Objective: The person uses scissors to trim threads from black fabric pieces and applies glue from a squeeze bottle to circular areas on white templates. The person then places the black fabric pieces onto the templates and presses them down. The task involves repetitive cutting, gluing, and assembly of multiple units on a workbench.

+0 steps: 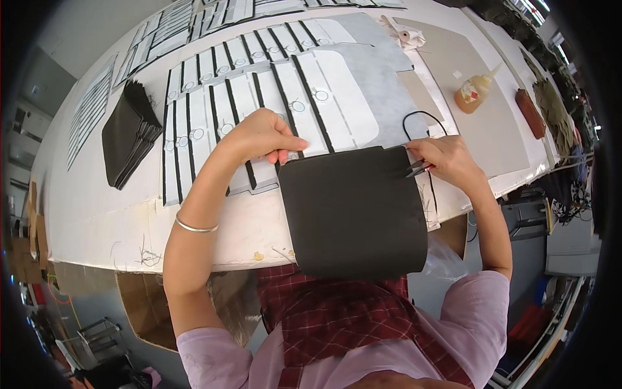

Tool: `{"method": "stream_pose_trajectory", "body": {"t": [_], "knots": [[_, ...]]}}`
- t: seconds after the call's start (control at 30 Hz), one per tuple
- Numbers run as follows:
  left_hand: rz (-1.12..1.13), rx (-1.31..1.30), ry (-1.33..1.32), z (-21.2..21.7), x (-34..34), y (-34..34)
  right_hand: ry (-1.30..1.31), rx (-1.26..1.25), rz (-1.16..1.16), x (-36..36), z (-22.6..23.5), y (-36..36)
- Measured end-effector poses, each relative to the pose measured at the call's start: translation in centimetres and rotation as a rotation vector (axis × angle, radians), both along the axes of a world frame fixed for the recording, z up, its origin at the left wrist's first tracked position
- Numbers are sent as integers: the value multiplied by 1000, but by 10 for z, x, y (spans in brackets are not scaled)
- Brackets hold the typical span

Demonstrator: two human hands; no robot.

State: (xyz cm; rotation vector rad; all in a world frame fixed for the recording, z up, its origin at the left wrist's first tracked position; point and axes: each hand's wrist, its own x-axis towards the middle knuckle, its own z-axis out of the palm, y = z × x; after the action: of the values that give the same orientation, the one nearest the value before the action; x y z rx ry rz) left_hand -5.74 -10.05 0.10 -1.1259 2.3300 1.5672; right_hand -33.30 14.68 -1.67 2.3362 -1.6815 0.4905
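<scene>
A flat black fabric panel (pixel 353 214) with rounded lower corners hangs over the table's front edge in front of me. My left hand (pixel 262 137) is closed in a pinch at its upper left corner; whether a thread is also between the fingers is too small to tell. At the upper right corner, my right hand (pixel 447 161) holds small dark thread snips (pixel 419 170), their blades pointing left over the panel. The fingertips of that hand also touch the panel's corner. A black cord (pixel 424 114) loops on the table just beyond my right hand.
White pattern sheets with black strips (pixel 236 97) cover the table's middle. A stack of folded black panels (pixel 131 133) stands at left. Toward the right are an amber glue bottle (pixel 473 93), a brown pouch (pixel 531 113) and a crumpled cloth (pixel 409 35). Loose threads (pixel 150 257) lie near the front edge.
</scene>
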Motion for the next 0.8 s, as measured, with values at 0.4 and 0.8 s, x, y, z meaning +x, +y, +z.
{"method": "stream_pose_trajectory", "body": {"t": [0.4,0.8], "knots": [[430,-802,21,31,41,-37,-401,4,-336,-14,16,24],[133,-857,446,-13,32,-61,-725,-798,-407,-16,62,115]]}}
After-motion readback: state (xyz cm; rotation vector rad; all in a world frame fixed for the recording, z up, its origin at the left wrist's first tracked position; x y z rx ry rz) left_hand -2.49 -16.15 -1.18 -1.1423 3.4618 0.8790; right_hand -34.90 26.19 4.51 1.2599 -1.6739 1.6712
